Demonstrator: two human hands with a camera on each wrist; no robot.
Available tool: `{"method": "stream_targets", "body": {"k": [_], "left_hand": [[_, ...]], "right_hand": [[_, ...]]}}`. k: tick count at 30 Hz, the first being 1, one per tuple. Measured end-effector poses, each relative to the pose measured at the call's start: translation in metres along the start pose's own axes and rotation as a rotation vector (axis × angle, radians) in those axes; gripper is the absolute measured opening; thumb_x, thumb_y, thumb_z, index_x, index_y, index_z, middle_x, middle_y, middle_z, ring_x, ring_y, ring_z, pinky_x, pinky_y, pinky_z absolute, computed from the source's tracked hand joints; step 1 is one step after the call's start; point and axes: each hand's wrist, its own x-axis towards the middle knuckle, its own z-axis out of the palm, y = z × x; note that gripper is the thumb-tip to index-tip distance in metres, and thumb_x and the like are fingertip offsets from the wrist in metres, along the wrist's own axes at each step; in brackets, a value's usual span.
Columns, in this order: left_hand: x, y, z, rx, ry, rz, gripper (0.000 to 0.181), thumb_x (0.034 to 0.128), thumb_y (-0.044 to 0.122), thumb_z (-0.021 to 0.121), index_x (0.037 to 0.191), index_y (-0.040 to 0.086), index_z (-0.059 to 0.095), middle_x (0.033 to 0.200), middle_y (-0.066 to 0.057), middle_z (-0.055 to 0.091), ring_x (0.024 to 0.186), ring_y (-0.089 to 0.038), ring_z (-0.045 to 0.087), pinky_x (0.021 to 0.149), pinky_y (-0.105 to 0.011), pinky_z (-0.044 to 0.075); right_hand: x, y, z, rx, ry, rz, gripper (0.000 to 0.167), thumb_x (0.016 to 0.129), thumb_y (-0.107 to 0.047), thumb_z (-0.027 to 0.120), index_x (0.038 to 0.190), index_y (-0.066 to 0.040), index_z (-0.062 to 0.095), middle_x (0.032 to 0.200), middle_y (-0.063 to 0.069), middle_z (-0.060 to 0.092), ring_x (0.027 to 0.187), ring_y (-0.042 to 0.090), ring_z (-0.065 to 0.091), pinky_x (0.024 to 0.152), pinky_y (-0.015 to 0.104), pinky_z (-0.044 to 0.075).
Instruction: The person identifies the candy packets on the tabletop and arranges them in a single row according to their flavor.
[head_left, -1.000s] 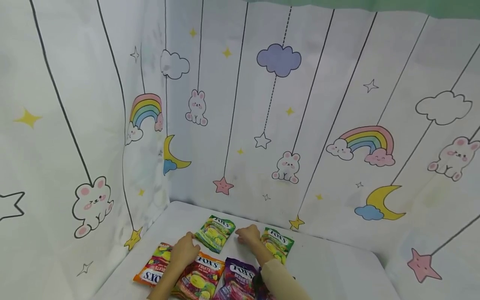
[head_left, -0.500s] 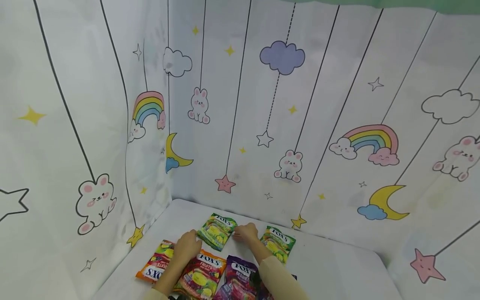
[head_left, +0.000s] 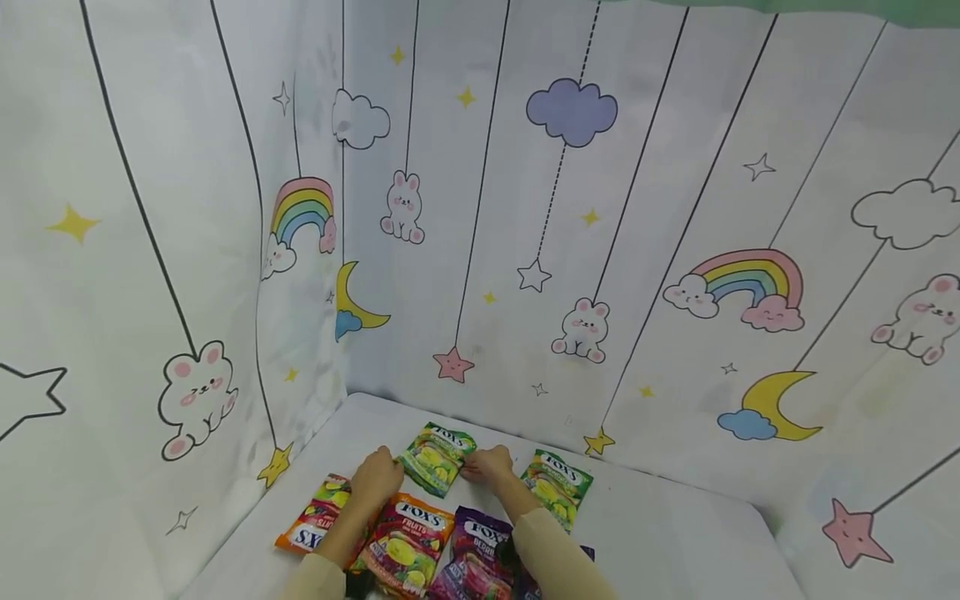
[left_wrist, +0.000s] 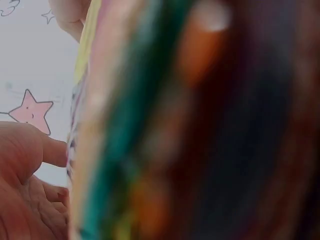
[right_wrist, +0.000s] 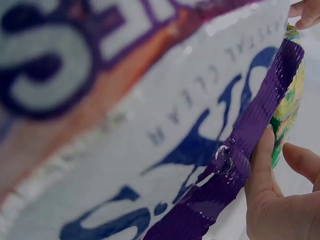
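Note:
Between the two hands a green Fox's bag (head_left: 437, 458) lies flat near the table's back edge. My left hand (head_left: 377, 477) is at its left edge, fingertips touching it. At its right edge rests my right hand (head_left: 489, 467); in the right wrist view the thumb and a finger of the right hand (right_wrist: 285, 200) stand apart around the green bag's edge (right_wrist: 277, 142). The left wrist view shows part of the left hand (left_wrist: 27, 175) beside a blurred bag (left_wrist: 165, 125) that fills most of the picture.
A second green bag (head_left: 557, 487) lies right of the right hand. Nearer are an orange bag (head_left: 408, 546), a purple bag (head_left: 474, 558) and, at the left, an upside-down orange-edged bag (head_left: 318, 517), partly behind the left forearm. Printed white curtains (head_left: 465, 208) stand behind the table.
My right hand has moved left, from beside the middle green bag to its right edge. The left hand has stayed near the left edge. The head view has shifted slightly.

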Motion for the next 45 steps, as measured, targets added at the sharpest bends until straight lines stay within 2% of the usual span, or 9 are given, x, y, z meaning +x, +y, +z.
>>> {"method": "stream_targets", "body": {"k": [5, 11, 17, 26, 32, 37, 41, 45], "left_hand": [[0.007, 0.002, 0.001, 0.007, -0.014, -0.001, 0.020, 0.0948, 0.016, 0.060, 0.083, 0.000, 0.063, 0.077, -0.011, 0.061, 0.064, -0.024, 0.056, 0.054, -0.039, 0.043], [0.010, 0.003, 0.003, -0.027, -0.046, -0.008, 0.017, 0.0931, 0.014, 0.059, 0.087, -0.001, 0.065, 0.078, -0.011, 0.063, 0.064, -0.025, 0.058, 0.054, -0.037, 0.046], [0.011, -0.001, 0.003, -0.055, -0.046, -0.024, 0.017, 0.0951, 0.012, 0.058, 0.083, 0.002, 0.064, 0.075, -0.008, 0.062, 0.063, -0.022, 0.057, 0.054, -0.035, 0.045], [0.014, -0.001, 0.003, -0.102, -0.031, -0.044, 0.039, 0.0938, 0.012, 0.057, 0.056, 0.015, 0.047, 0.053, 0.000, 0.043, 0.049, -0.017, 0.043, 0.045, -0.029, 0.032], [0.012, -0.001, 0.001, -0.102, -0.016, -0.053, 0.032, 0.0933, 0.012, 0.058, 0.061, 0.011, 0.056, 0.059, -0.003, 0.052, 0.055, -0.020, 0.049, 0.050, -0.032, 0.036], [0.011, -0.001, 0.001, -0.107, -0.018, -0.055, 0.033, 0.0930, 0.013, 0.060, 0.061, 0.011, 0.057, 0.059, -0.004, 0.053, 0.055, -0.020, 0.049, 0.051, -0.033, 0.037], [0.008, 0.000, -0.002, -0.106, -0.030, -0.053, 0.030, 0.0949, 0.015, 0.062, 0.066, 0.008, 0.063, 0.065, -0.005, 0.060, 0.059, -0.021, 0.054, 0.053, -0.034, 0.042], [0.006, 0.000, -0.004, -0.111, -0.032, -0.050, 0.029, 0.0972, 0.016, 0.062, 0.070, 0.007, 0.066, 0.068, -0.005, 0.062, 0.061, -0.022, 0.056, 0.055, -0.036, 0.045]], "right_hand": [[0.000, -0.003, -0.002, -0.006, 0.000, 0.011, 0.041, 0.088, 0.010, 0.071, 0.123, 0.019, 0.052, 0.096, 0.030, 0.073, 0.080, 0.031, 0.078, 0.077, 0.039, 0.062], [0.006, 0.003, 0.000, -0.036, 0.038, 0.032, 0.041, 0.088, 0.008, 0.071, 0.124, 0.014, 0.052, 0.088, 0.023, 0.075, 0.072, 0.026, 0.077, 0.071, 0.037, 0.063], [0.010, 0.008, 0.002, -0.032, -0.006, 0.027, 0.038, 0.091, 0.001, 0.073, 0.122, 0.014, 0.054, 0.088, 0.023, 0.076, 0.071, 0.026, 0.077, 0.069, 0.037, 0.063], [0.013, 0.008, 0.000, -0.070, -0.035, 0.016, 0.020, 0.088, 0.001, 0.079, 0.103, 0.008, 0.068, 0.081, 0.017, 0.076, 0.065, 0.020, 0.075, 0.065, 0.032, 0.062], [0.007, 0.009, 0.000, -0.067, -0.040, -0.014, 0.019, 0.088, 0.003, 0.078, 0.103, 0.009, 0.069, 0.082, 0.018, 0.076, 0.064, 0.019, 0.074, 0.064, 0.031, 0.061], [0.006, 0.010, 0.001, -0.088, -0.021, -0.052, 0.022, 0.088, 0.003, 0.077, 0.107, 0.008, 0.069, 0.087, 0.017, 0.075, 0.065, 0.017, 0.074, 0.064, 0.030, 0.061], [0.003, 0.009, 0.000, -0.092, -0.017, -0.079, 0.022, 0.089, 0.003, 0.077, 0.109, 0.009, 0.069, 0.096, 0.020, 0.074, 0.067, 0.017, 0.074, 0.067, 0.030, 0.061], [0.003, 0.009, 0.000, -0.107, -0.016, -0.098, 0.019, 0.090, 0.001, 0.076, 0.107, 0.008, 0.072, 0.096, 0.020, 0.074, 0.069, 0.018, 0.075, 0.067, 0.031, 0.061]]}}
